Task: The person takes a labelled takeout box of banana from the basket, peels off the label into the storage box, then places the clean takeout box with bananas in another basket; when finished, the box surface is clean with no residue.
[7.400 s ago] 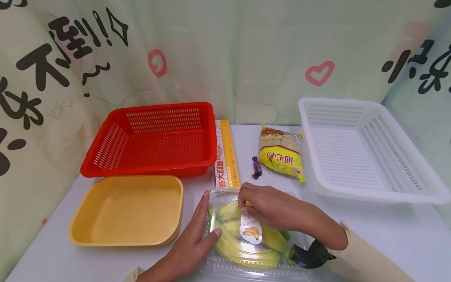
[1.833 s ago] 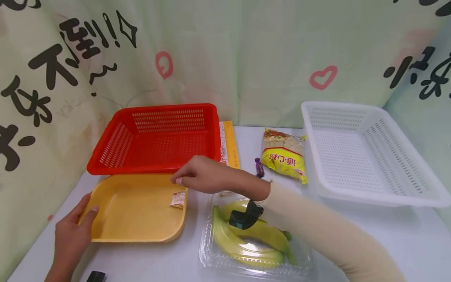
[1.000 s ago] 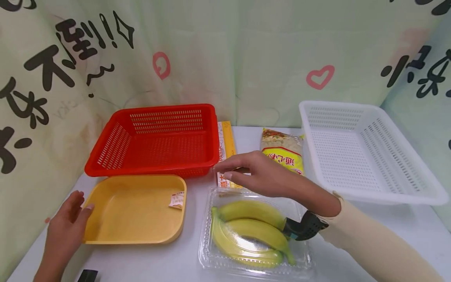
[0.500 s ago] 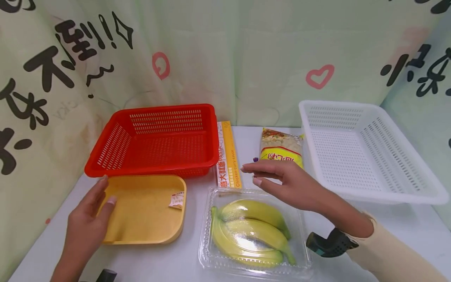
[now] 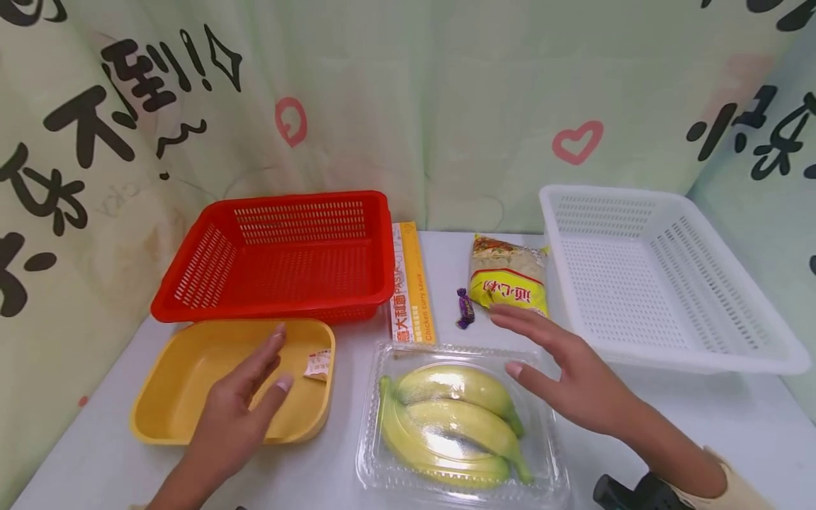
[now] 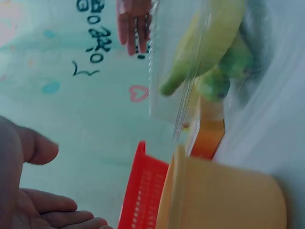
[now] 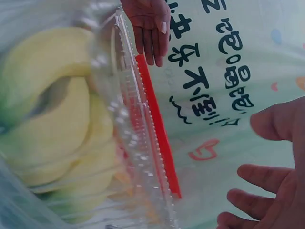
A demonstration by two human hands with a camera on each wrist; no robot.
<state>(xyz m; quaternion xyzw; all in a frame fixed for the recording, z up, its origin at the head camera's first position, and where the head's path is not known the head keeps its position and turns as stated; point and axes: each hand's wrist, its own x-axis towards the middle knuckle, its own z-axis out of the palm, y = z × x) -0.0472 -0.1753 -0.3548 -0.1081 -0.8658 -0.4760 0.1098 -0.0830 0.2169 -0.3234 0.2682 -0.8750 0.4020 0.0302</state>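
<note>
A clear plastic clamshell box [image 5: 368, 464] with several yellow-green bananas [image 5: 459, 416] inside lies at the front middle of the table, its lid down. My left hand [image 5: 232, 411], fingers straight and thumb apart, hovers over the front right of the yellow tub [image 5: 159, 397] and holds nothing. Above the box's right side my right hand [image 5: 576, 382] is spread, its palm toward the box. A small crumpled white label [image 5: 317, 365] clings to the tub's right inner wall. In the right wrist view the right hand's fingers [image 7: 259, 202] are apart, beside the box.
Behind the tub stands a red basket [image 5: 293, 312], with a white basket [image 5: 676, 358] at the right. Between them lie a pasta box [image 5: 411, 283], a purple-wrapped candy [image 5: 465, 308] and a yellow macaroni bag [image 5: 506, 273].
The label, earlier pinched by my right hand on the box lid, now sits in the yellow tub. My right hand has drawn back right; my left hand has moved right across the tub.
</note>
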